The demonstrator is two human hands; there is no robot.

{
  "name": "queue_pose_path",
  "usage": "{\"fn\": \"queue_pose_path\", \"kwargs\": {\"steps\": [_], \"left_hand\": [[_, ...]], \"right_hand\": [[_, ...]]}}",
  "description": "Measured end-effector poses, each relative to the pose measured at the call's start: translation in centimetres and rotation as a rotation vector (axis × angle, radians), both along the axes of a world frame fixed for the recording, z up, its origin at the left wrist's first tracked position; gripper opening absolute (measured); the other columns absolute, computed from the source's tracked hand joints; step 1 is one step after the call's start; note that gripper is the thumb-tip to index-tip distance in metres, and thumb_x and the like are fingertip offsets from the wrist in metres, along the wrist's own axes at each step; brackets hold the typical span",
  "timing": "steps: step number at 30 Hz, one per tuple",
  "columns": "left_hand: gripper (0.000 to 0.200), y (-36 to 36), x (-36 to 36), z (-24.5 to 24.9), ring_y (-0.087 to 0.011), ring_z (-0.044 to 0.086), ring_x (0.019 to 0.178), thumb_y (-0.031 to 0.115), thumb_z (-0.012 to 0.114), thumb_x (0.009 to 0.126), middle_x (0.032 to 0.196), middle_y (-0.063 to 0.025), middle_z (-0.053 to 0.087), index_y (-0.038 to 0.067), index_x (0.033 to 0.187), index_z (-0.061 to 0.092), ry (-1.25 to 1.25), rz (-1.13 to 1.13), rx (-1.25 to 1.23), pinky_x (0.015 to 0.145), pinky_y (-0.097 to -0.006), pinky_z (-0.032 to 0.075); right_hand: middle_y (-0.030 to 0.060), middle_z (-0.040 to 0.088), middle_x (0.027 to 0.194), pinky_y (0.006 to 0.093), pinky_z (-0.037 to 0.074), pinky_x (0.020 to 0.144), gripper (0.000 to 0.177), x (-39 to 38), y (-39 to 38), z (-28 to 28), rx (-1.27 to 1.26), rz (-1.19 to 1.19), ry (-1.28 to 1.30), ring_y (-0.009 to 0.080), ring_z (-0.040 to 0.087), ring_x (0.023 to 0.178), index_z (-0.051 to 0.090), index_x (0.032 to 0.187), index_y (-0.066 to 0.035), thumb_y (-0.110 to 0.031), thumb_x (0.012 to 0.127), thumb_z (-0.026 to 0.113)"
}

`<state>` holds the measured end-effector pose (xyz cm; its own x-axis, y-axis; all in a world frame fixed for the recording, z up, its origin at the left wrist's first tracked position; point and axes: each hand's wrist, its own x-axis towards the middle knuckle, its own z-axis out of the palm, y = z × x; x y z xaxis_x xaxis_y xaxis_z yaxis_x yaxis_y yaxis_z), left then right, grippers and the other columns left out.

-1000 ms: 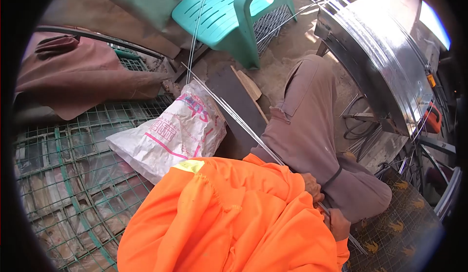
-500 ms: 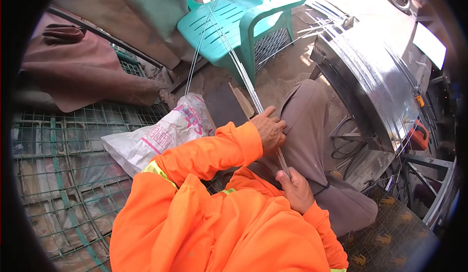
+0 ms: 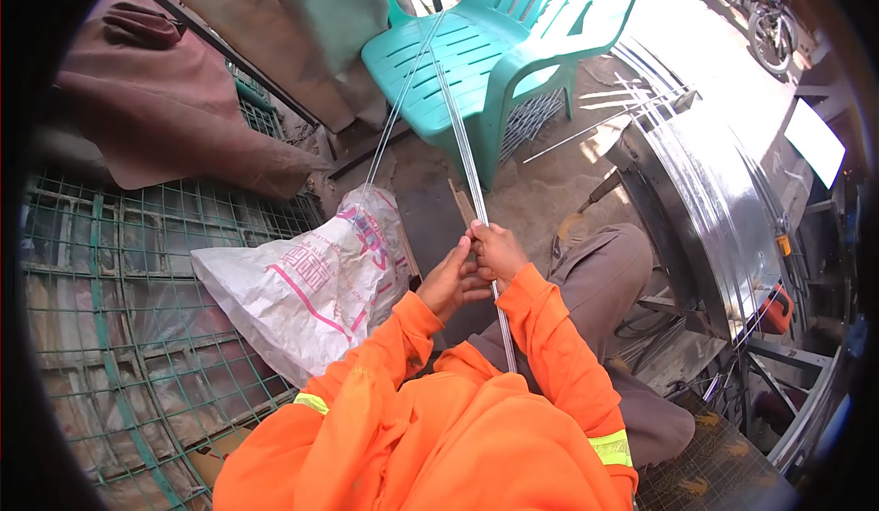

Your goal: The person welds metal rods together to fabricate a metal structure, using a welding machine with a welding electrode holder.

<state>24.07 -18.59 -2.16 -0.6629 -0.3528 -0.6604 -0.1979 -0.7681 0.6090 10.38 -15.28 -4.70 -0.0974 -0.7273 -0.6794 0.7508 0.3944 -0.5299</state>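
Observation:
A bundle of thin metal rods (image 3: 462, 140) slopes from the seat of the green plastic chair (image 3: 439, 62) down to my lap. My right hand (image 3: 499, 253) is closed around the rods partway along, thumb and forefinger pinched at the top. Just left of it, my left hand (image 3: 449, 284) has its fingers apart, fingertips right beside the rods and the right hand. Other thin rods (image 3: 389, 131) run from the chair seat down to a white printed sack (image 3: 320, 277) left of my hands. The lower ends of the bundle pass over my lap.
Green wire mesh (image 3: 101, 328) covers the left side, with a brown cloth (image 3: 174, 135) draped above it. At right stands a shiny metal sheet structure (image 3: 705, 209) with long rods on it. More rods lie under the chair. A bicycle wheel (image 3: 772, 39) shows at upper right.
My right hand has moved up from the rods' lower end to grip them farther along. My left hand has let go and shifted left, its fingers opening. The view has tilted slightly.

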Motion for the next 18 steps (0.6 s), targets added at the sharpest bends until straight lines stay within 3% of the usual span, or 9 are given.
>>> {"fn": "queue_pose_path", "kwargs": {"steps": [1, 4, 6, 8, 11, 13, 16, 17, 18], "left_hand": [[0.060, 0.8, 0.1, -0.2, -0.0214, 0.058, 0.109, 0.056, 0.042, 0.098, 0.118, -0.0091, 0.056, 0.009, 0.135, 0.044, 0.042, 0.083, 0.129, 0.093, -0.0356, 0.048], [0.058, 2.7, 0.5, 0.6, -0.0219, 0.058, 0.108, 0.053, 0.044, 0.098, 0.119, -0.0101, 0.054, 0.010, 0.138, 0.039, 0.070, 0.047, 0.234, 0.095, -0.0370, 0.048], [0.053, 3.8, 0.1, 0.1, -0.0221, 0.059, 0.104, 0.049, 0.046, 0.099, 0.119, -0.0107, 0.054, 0.010, 0.135, 0.043, 0.081, 0.082, 0.247, 0.094, -0.0372, 0.048], [0.048, 3.9, -1.0, 0.0, -0.0205, 0.060, 0.098, 0.048, 0.049, 0.098, 0.107, -0.0088, 0.056, 0.009, 0.126, 0.048, 0.035, 0.207, 0.233, 0.088, -0.0350, 0.050], [0.045, 3.6, -2.1, 0.8, -0.0202, 0.057, 0.102, 0.044, 0.047, 0.100, 0.115, -0.0072, 0.055, 0.009, 0.128, 0.050, 0.038, 0.293, 0.260, 0.090, -0.0366, 0.048], [0.042, 3.5, -2.8, 1.3, -0.0189, 0.055, 0.107, 0.041, 0.047, 0.100, 0.120, -0.0048, 0.054, 0.009, 0.128, 0.051, 0.034, 0.347, 0.243, 0.089, -0.0375, 0.048], [0.047, 1.5, -3.0, 3.3, -0.0189, 0.058, 0.081, 0.054, 0.040, 0.098, 0.102, -0.0011, 0.061, 0.014, 0.119, 0.054, 0.144, 0.335, 0.194, 0.069, -0.0336, 0.046], [0.046, 0.6, -2.7, 3.7, -0.0171, 0.057, 0.079, 0.054, 0.039, 0.099, 0.100, 0.0002, 0.061, 0.015, 0.118, 0.054, 0.221, 0.295, 0.221, 0.064, -0.0315, 0.043], [0.045, -0.3, -2.3, 3.3, -0.0196, 0.060, 0.087, 0.050, 0.039, 0.100, 0.107, -0.0013, 0.062, 0.015, 0.122, 0.054, 0.344, 0.240, 0.235, 0.072, -0.0348, 0.048]], "right_hand": [[-0.0047, 0.040, 0.060, 0.0217, 0.018, 0.034, 0.024, 0.0, -0.3, -0.4, 0.035, -0.003, 0.045, 0.0033, 0.029, 0.041, 0.051, 0.094, -0.007, -0.030, 0.099, 0.050], [-0.0044, 0.040, 0.058, 0.0218, 0.018, 0.033, 0.023, -0.8, -1.0, -1.5, 0.042, 0.012, 0.068, 0.0044, 0.029, 0.041, 0.051, 0.094, -0.007, -0.029, 0.099, 0.050], [-0.0036, 0.041, 0.057, 0.0229, 0.023, 0.036, 0.026, -0.6, -1.1, -2.3, 0.044, 0.031, 0.081, 0.0054, 0.032, 0.042, 0.051, 0.092, -0.006, -0.031, 0.099, 0.051], [-0.0027, 0.043, 0.057, 0.0241, 0.030, 0.040, 0.030, -0.5, -1.4, -3.2, -0.041, 0.037, 0.379, 0.0065, 0.037, 0.044, 0.052, 0.090, -0.006, -0.035, 0.098, 0.051], [-0.0008, 0.047, 0.059, 0.0249, 0.037, 0.047, 0.034, -0.5, -1.5, -1.9, -0.094, 0.042, 0.516, 0.0087, 0.045, 0.048, 0.053, 0.089, -0.006, -0.039, 0.099, 0.048], [0.0041, 0.056, 0.063, 0.0288, 0.046, 0.053, 0.041, -0.5, -1.7, 1.1, -0.055, 0.102, 0.761, 0.0125, 0.057, 0.055, 0.052, 0.090, -0.005, -0.044, 0.100, 0.042], [0.0210, 0.064, 0.072, 0.0473, 0.049, 0.066, 0.042, -0.2, -3.1, 0.7, -0.128, 0.130, 1.080, 0.0394, 0.065, 0.068, 0.049, 0.096, 0.000, -0.040, 0.100, 0.039], [0.0249, 0.063, 0.074, 0.0515, 0.048, 0.069, 0.041, -0.2, -3.1, 2.2, -0.130, 0.151, 1.118, 0.0450, 0.063, 0.072, 0.048, 0.096, 0.001, -0.039, 0.100, 0.038], [0.0287, 0.063, 0.076, 0.0556, 0.046, 0.072, 0.040, -0.1, -3.2, 4.2, -0.138, 0.179, 1.151, 0.0506, 0.061, 0.077, 0.047, 0.097, 0.001, -0.038, 0.101, 0.037]]}}
